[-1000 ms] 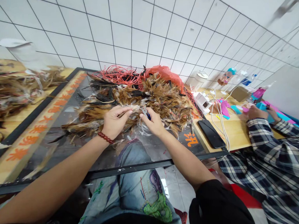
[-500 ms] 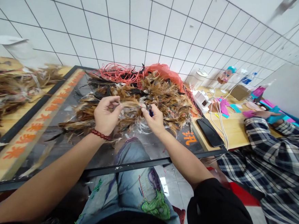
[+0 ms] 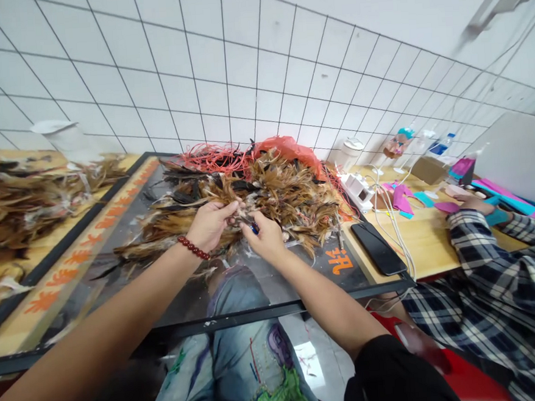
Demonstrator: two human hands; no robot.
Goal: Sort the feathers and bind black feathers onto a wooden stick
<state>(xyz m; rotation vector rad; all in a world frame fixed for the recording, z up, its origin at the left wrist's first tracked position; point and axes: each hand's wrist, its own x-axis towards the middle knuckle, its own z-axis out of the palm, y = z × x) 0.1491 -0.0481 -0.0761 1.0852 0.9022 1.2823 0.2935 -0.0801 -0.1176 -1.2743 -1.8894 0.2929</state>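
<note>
My left hand (image 3: pixel 212 224), with a dark red bead bracelet (image 3: pixel 194 248) on its wrist, pinches the base of some brown feathers. Close beside it, my right hand (image 3: pixel 266 237) is closed on a small dark blue object (image 3: pixel 254 229); its kind is mostly hidden by the fingers. The fingertips of both hands nearly meet. Under and behind them spreads a heap of brown and black feathers (image 3: pixel 294 192), some with pale quills, on a dark glossy panel (image 3: pixel 173 295).
Red string (image 3: pixel 216 158) and a red plastic bag (image 3: pixel 286 147) lie behind the heap. A phone (image 3: pixel 378 248), white cables and a power strip (image 3: pixel 357 189) are at right. More feathers (image 3: pixel 34 204) lie left. A co-worker's plaid sleeve (image 3: pixel 472 241) is at far right.
My hands were apart with feather strands between them; now they are close together, the left having moved right toward the right hand. The camera view has tilted up slightly.
</note>
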